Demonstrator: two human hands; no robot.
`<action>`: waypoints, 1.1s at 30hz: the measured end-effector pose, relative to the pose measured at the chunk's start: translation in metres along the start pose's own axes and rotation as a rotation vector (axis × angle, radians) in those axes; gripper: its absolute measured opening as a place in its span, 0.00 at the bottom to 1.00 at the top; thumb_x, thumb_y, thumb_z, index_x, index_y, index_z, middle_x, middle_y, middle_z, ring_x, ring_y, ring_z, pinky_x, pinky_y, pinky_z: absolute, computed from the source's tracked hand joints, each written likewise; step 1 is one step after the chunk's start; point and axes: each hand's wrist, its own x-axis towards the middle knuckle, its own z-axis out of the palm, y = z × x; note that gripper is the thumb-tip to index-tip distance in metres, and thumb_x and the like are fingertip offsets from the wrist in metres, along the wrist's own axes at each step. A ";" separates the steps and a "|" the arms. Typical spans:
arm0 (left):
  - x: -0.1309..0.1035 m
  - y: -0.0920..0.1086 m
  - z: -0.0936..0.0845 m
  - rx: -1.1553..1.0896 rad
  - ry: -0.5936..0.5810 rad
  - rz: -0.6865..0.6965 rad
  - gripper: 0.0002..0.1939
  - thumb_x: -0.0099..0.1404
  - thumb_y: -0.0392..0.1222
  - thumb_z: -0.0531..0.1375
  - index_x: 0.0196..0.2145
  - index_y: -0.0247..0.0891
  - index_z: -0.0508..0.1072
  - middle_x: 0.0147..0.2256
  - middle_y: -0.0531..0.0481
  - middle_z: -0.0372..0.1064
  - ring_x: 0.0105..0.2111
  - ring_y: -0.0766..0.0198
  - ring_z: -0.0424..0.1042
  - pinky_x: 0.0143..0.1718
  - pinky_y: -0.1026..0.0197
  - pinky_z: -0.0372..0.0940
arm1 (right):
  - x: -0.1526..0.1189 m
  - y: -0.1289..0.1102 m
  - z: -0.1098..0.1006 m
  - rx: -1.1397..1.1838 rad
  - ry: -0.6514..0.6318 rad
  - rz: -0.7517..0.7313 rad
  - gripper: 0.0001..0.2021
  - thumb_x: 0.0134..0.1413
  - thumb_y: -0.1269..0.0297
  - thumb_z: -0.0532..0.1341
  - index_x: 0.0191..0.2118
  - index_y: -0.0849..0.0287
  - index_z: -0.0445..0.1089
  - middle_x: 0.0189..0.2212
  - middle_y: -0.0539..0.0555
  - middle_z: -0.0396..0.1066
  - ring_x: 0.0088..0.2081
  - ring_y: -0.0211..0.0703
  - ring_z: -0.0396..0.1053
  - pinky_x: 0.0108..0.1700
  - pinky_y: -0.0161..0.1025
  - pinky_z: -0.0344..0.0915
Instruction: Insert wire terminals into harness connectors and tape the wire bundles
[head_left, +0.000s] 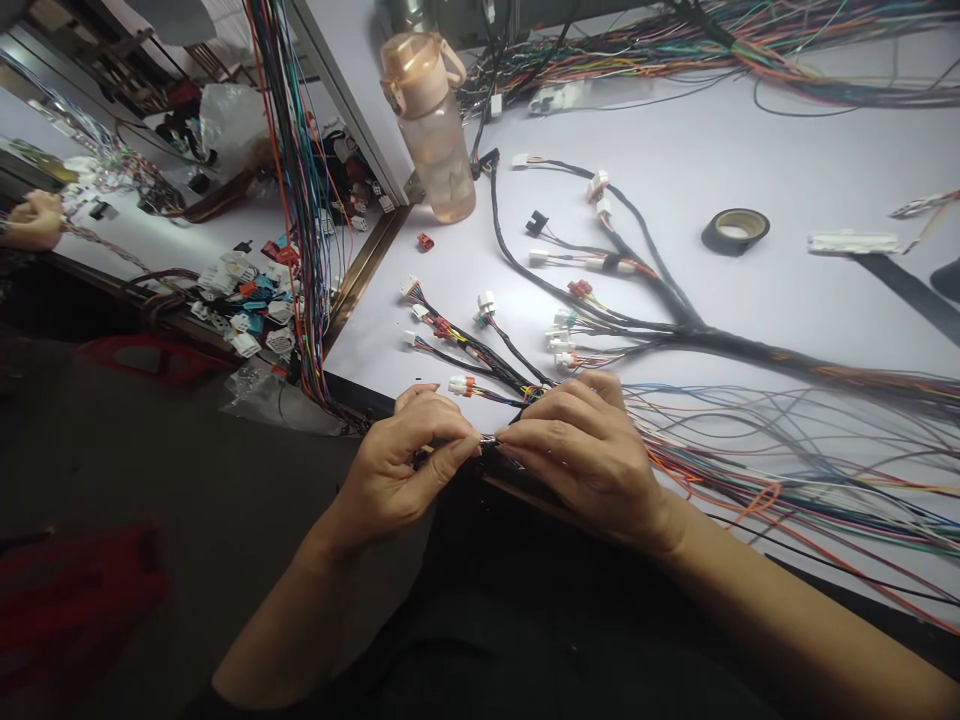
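At the near table edge, my left hand (420, 455) and my right hand (589, 450) meet almost fingertip to fingertip, both in a pinch. Between them shows a small shiny metal piece (488, 439), like a wire terminal, which the right fingertips grip. Something dark is partly hidden inside the left hand, too covered to name. Just beyond the fingers lies a branch of a black-wrapped wire harness (499, 365). Its ends carry small plugs, among them a white and orange connector (459, 386) and a white connector (486, 303). Loose coloured wires (712, 450) run off to the right of my right hand.
A water bottle (442, 140) stands at the back left, near a loose red connector (426, 242). Black tape (736, 231) lies right of the larger harness trunk (750, 350). Hanging wires (289, 200) and piled connectors (255, 300) are left; another person's hand (34, 220) holds wires.
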 end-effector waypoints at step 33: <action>-0.004 -0.004 -0.005 0.287 0.006 0.186 0.08 0.61 0.34 0.63 0.38 0.44 0.73 0.31 0.54 0.76 0.34 0.63 0.73 0.60 0.44 0.51 | 0.002 -0.006 -0.003 0.062 -0.010 0.009 0.02 0.57 0.70 0.63 0.35 0.57 0.73 0.28 0.49 0.74 0.30 0.37 0.67 0.43 0.45 0.53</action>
